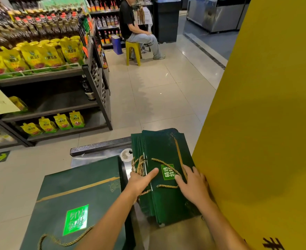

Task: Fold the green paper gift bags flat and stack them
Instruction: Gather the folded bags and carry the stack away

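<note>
A stack of flattened dark green gift bags [159, 147] with gold rope handles lies on a low metal surface in front of me. My left hand [139, 181] rests on the stack's left edge, thumb stretched across the top bag toward its light green label [167, 171]. My right hand [193, 186] presses flat on the top bag's right side, fingers spread near the gold handle [166, 164]. A larger green gift bag [80, 199] with a gold stripe and a green label stands at the lower left, its rope handle hanging at the bottom.
A tall yellow panel [267, 109] fills the right side, touching the stack. A dark shelf unit [62, 73] with yellow pouches and bottles stands at the left. A person sits on a yellow stool [133, 53] across the tiled floor. A tape roll [126, 154] lies behind the bags.
</note>
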A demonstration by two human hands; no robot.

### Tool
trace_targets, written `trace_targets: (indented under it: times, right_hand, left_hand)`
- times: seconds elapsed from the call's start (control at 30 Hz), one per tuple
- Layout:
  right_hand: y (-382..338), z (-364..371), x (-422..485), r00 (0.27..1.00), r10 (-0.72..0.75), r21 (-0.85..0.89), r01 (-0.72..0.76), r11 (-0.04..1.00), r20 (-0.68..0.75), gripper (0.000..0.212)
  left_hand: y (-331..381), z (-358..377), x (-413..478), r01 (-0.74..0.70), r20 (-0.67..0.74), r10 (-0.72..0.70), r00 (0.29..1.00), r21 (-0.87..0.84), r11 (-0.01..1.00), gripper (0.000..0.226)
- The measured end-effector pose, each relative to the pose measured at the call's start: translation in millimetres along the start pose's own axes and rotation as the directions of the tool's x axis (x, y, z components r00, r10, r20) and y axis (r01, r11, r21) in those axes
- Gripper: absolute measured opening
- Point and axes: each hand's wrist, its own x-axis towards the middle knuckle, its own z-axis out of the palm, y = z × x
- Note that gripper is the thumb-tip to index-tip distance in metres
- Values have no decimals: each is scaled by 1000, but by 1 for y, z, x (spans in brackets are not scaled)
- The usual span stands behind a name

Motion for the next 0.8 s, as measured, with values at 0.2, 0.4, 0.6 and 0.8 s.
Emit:
trace_targets:
  times: [0.2,0.4,0.6,0.8]
  right_hand:
    - [-2,3,13,998,-30,124,36,992,-47,58]
    - [-4,2,13,994,-45,157,60,986,-99,53]
    - [-6,4,7,986,-19,235,58,970,-167,57]
    - [-7,9,13,988,100,363,-51,930,-118,90]
  left_hand:
    - [19,-7,-22,-3,124,38,992,-271,963,72]
    - [18,-13,-23,37,201,38,979,-360,932,64]
    - [16,-14,-21,33,202,47,978,-374,927,61]
    - [12,-24,-24,82,223,7,975,-390,917,57]
